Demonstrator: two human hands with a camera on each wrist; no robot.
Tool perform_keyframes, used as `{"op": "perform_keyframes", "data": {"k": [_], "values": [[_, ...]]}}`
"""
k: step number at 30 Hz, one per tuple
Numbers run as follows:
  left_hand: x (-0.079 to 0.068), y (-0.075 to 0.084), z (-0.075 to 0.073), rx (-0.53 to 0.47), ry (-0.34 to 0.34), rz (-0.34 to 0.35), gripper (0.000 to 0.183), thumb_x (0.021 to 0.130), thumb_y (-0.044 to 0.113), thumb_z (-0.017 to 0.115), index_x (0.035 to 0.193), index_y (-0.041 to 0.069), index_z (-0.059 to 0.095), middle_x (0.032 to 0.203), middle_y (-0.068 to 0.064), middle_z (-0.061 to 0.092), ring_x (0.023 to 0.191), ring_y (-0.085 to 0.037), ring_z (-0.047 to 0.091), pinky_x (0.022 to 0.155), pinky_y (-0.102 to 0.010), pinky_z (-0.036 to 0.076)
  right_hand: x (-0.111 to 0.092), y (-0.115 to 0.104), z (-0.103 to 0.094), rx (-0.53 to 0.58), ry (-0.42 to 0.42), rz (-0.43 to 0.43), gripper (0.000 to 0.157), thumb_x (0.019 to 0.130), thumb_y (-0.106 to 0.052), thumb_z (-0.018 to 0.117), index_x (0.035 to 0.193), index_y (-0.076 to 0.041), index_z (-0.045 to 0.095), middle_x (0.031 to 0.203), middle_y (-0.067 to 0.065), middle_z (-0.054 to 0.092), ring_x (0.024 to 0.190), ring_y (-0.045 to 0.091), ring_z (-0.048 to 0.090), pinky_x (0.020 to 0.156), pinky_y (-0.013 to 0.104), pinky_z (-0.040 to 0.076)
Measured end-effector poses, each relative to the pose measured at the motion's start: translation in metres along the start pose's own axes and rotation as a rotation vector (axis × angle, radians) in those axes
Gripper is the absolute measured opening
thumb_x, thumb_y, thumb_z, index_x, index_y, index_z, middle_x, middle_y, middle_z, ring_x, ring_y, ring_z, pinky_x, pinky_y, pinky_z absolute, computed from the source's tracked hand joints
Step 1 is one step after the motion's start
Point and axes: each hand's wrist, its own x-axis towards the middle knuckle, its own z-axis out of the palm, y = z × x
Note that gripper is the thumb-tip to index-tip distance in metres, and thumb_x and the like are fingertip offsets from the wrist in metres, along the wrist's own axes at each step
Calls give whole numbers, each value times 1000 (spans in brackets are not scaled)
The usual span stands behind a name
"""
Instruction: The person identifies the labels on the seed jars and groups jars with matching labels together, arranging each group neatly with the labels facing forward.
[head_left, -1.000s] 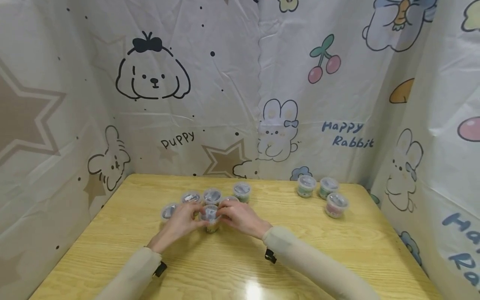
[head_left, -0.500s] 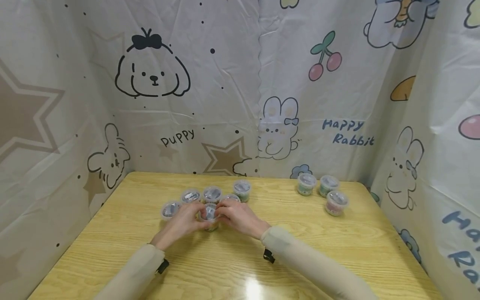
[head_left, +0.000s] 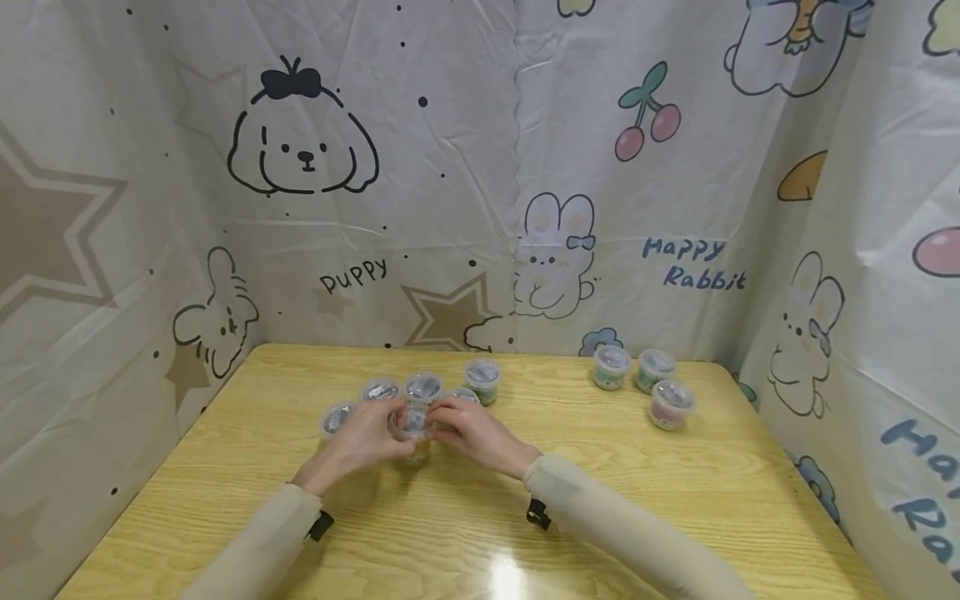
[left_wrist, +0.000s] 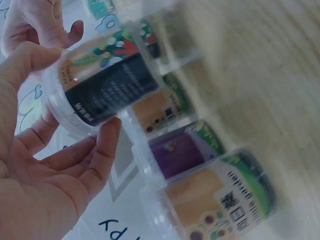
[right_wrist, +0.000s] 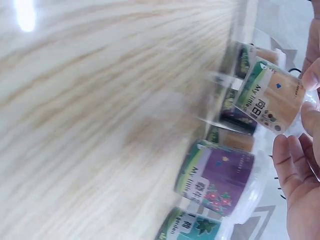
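Above the near side of the tub cluster, both hands are at a clear lidded plastic tub (head_left: 412, 423). The left hand (head_left: 367, 437) grips it, with the thumb on one side and fingers on the other around its lid end. A black text panel and orange print show on the tub's label (left_wrist: 107, 75) in the left wrist view; the right wrist view shows a sunflower-orange front reading "My little". At the lid's right edge, the right hand (head_left: 480, 429) pinches with bent fingertips. Close behind stand similar tubs, among them a purple one (right_wrist: 225, 172) and an orange one (left_wrist: 215, 197).
Several lidded tubs, including one at the left end (head_left: 339, 417) and one farther back (head_left: 482, 381), stand around the hands. Toward the back right of the wooden table (head_left: 450, 517) are two green tubs (head_left: 612, 367) and a pink one (head_left: 671, 406). A printed curtain (head_left: 450, 167) encloses the table.
The held tub has shifted slightly left and tipped a little between the hands. Both hands stay close around it; the standing tubs have not moved.
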Motion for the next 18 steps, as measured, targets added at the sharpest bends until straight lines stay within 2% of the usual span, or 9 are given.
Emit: {"op": "perform_keyframes", "data": {"k": [3, 7, 12, 18], "values": [[0, 0, -5, -9, 36, 47, 30, 75, 23, 79, 77, 17, 50, 65, 6, 47, 54, -5, 40, 49, -20, 34, 2, 0, -3, 69, 56, 7, 16, 91, -11, 70, 107, -7, 70, 114, 9, 66, 98, 16, 66, 83, 17, 54], [3, 2, -10, -35, 68, 103, 30, 76, 22, 79, 77, 18, 50, 66, 2, 50, 57, -6, 42, 52, -21, 36, 1, -1, -11, 159, 58, 115, 19, 93, -16, 68, 110, -7, 69, 123, 16, 64, 97, 20, 68, 75, 16, 55], [8, 5, -11, -89, 86, 126, 28, 75, 21, 79, 78, 19, 51, 69, 2, 52, 61, -11, 46, 54, -21, 38, -3, 1, -18, 273, 15, 254, 26, 95, -21, 66, 118, -9, 66, 131, 13, 62, 108, 22, 65, 81, 18, 55], [14, 8, -10, -201, 84, 121, 28, 75, 16, 78, 82, 18, 51, 73, 2, 52, 66, -18, 53, 58, -21, 42, -6, 2, -26, 362, 26, 308, 27, 93, -18, 68, 119, -9, 65, 128, 9, 64, 109, 23, 65, 85, 23, 56]]}}
